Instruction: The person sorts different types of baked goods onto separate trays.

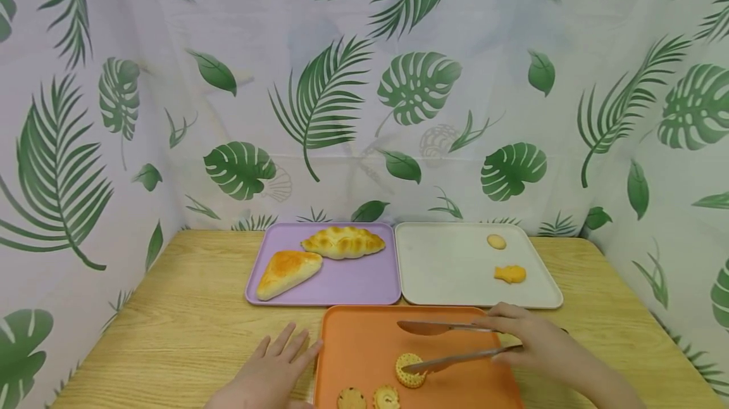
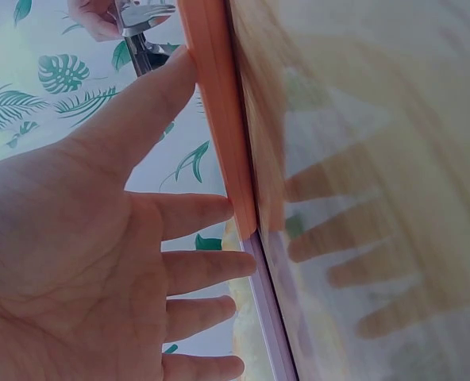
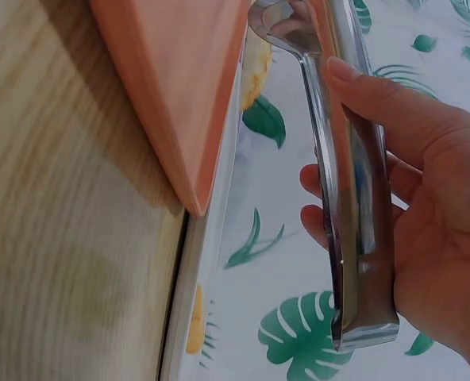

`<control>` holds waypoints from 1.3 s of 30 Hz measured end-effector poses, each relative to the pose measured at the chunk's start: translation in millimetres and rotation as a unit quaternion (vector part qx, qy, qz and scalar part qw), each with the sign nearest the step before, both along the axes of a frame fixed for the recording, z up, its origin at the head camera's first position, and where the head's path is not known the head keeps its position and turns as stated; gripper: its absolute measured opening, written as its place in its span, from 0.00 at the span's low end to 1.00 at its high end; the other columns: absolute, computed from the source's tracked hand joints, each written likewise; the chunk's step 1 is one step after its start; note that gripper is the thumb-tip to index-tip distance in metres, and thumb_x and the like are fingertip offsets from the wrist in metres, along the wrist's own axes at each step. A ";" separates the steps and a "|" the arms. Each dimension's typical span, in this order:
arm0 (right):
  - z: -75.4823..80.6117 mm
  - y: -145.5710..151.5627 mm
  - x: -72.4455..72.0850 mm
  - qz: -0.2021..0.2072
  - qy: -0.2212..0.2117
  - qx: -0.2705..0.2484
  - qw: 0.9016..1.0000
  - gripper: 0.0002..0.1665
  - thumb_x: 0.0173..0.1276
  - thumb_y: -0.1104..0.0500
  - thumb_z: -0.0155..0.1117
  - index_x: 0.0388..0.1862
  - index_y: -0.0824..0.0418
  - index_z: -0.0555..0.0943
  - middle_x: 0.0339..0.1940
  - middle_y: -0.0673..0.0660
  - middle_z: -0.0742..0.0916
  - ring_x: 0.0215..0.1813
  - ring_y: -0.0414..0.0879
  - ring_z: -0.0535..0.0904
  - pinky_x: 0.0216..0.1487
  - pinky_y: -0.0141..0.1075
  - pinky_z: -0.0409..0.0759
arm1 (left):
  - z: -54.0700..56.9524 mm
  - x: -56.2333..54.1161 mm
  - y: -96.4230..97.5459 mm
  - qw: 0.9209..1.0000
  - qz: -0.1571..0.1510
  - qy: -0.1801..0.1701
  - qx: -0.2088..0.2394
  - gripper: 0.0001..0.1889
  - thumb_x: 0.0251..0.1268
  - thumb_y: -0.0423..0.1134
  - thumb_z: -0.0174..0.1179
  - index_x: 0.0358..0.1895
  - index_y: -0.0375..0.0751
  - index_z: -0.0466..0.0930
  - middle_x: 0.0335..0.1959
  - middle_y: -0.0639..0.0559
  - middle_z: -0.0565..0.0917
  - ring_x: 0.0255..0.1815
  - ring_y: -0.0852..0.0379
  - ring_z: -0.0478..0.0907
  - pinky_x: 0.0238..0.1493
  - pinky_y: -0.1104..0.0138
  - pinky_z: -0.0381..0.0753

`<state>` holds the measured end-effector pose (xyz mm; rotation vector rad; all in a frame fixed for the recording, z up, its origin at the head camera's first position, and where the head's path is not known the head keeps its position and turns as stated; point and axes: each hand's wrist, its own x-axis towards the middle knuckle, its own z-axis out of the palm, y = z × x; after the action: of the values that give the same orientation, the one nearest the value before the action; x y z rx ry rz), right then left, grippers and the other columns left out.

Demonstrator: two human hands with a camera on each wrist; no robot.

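My right hand (image 1: 521,336) grips a pair of metal tongs (image 3: 350,198), thumb on one arm and fingers on the other. The tongs' ends are spread apart over the orange tray (image 1: 364,327); the nearer end overlaps a round yellow cracker (image 1: 410,371) in the head view. A speckled cookie (image 1: 351,398) and a swirled cookie (image 1: 386,397) lie at the tray's near side. With fingers spread, my left hand (image 1: 276,364) rests at the tray's left edge, its thumb and fingertips right at the rim in the left wrist view.
Behind the orange tray, a purple tray (image 1: 353,285) bears a triangular bread (image 1: 287,271) and a braided bread (image 1: 344,242). Beside it, a white tray (image 1: 444,270) holds a small oval biscuit (image 1: 497,242) and an orange fish-shaped piece (image 1: 510,274). A leaf-patterned cloth (image 1: 342,194) closes off the wooden table (image 1: 171,320).
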<state>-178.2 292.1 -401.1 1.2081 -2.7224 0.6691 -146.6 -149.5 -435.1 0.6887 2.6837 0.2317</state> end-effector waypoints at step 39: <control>4.3 -0.2 -4.6 -0.013 0.048 0.023 0.998 0.25 0.52 0.57 0.76 0.52 0.52 0.84 0.42 0.44 0.82 0.39 0.33 0.76 0.33 0.29 0.76 | 3.0 0.4 0.9 1.000 0.005 -0.008 0.007 0.46 0.54 0.64 0.62 0.75 0.47 0.60 0.76 0.40 0.62 0.78 0.36 0.50 0.69 0.34 0.56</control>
<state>-182.8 291.9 -396.8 1.1786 -2.6836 0.5342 -146.2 -148.6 -432.1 0.6756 2.6727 0.2569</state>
